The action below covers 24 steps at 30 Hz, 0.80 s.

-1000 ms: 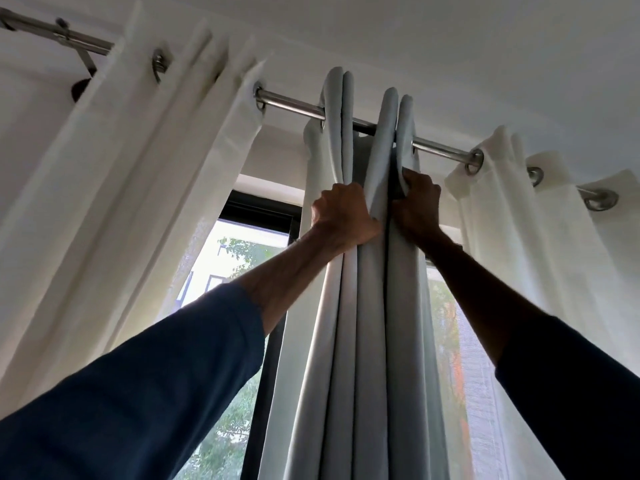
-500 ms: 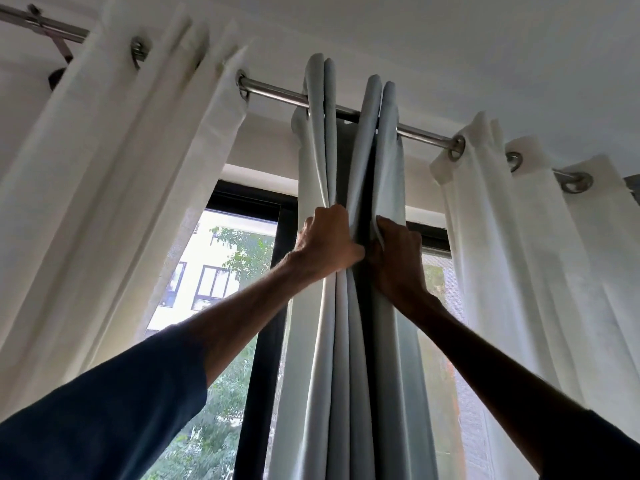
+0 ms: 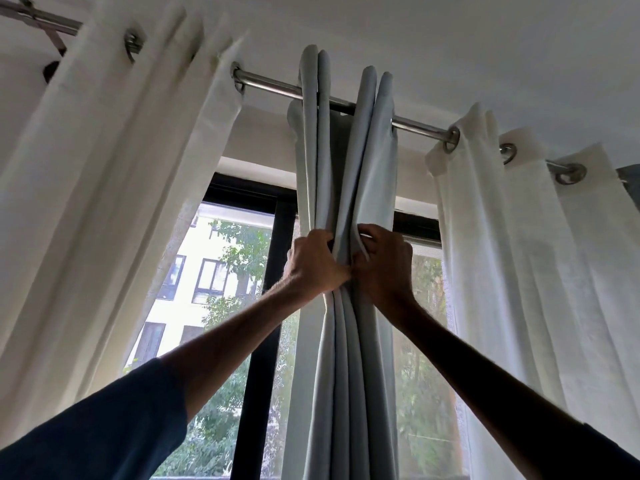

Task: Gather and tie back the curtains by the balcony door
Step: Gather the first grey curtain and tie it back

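A pale grey curtain (image 3: 346, 375) hangs bunched into narrow folds from a metal rod (image 3: 270, 83) at the middle of the view. My left hand (image 3: 313, 265) grips the left folds, fingers curled round the cloth. My right hand (image 3: 382, 263) grips the right folds right beside it, and the two hands touch. Both hold the bundle together well below the rod. A white curtain (image 3: 104, 202) hangs gathered on the left and another white curtain (image 3: 554, 271) on the right.
Behind the curtains a black door frame (image 3: 258, 393) and glass show trees and a white building outside. The rod bracket (image 3: 52, 39) sits at the upper left. The white ceiling is close above the rod.
Both hands have slid down the grey curtain from just under the rod, squeezing its folds closer together. The camera view has dropped slightly with them.
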Available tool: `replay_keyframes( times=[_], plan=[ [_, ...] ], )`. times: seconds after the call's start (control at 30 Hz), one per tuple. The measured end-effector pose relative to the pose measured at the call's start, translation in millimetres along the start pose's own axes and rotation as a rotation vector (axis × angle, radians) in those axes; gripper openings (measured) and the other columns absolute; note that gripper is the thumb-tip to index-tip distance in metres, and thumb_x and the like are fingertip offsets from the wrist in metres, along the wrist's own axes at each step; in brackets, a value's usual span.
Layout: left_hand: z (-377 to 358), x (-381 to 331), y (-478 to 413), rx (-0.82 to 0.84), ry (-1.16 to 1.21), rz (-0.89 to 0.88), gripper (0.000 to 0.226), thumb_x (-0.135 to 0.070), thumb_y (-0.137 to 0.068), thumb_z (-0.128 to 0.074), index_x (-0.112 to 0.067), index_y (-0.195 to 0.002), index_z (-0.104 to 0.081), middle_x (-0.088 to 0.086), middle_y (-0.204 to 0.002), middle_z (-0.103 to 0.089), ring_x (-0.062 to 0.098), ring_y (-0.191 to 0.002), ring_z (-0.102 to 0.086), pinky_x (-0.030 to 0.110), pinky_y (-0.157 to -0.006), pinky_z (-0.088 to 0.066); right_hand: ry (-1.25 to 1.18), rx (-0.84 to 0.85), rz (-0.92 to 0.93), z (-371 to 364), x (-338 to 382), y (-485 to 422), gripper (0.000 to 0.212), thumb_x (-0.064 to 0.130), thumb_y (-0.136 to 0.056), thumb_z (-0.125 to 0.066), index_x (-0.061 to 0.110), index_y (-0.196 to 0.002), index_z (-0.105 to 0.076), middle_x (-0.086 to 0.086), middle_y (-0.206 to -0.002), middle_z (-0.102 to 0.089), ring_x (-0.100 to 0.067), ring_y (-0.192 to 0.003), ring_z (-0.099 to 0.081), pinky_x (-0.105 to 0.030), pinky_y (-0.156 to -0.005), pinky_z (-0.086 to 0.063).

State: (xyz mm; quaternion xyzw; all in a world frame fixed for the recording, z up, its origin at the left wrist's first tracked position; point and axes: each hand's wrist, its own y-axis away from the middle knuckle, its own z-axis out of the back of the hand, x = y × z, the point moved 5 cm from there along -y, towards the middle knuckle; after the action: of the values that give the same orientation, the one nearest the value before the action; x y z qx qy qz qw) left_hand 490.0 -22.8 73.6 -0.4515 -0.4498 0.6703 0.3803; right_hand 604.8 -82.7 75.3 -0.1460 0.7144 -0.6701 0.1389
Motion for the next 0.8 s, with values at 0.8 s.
replay_keyframes(
  times=[0.8],
  plan=[
    [-13.9, 20.8, -0.4, -0.072, 0.186, 0.227, 0.041, -0.044, -0.073, -0.079, -0.016, -0.073, -0.05, 0.006, -0.079, -0.055, 0.017, -0.072, -0.047, 0.025, -0.056, -0.031, -0.199, 0.387, -0.08, -1.1, -10.5, 51.3, 0.018, 0.012, -0.093, -0.062, 0.017, -0.091, -0.079, 0.004, -0.079, -0.077, -0.013, -0.074, -0.072, -0.034, -0.072, -0.054]
  ],
)
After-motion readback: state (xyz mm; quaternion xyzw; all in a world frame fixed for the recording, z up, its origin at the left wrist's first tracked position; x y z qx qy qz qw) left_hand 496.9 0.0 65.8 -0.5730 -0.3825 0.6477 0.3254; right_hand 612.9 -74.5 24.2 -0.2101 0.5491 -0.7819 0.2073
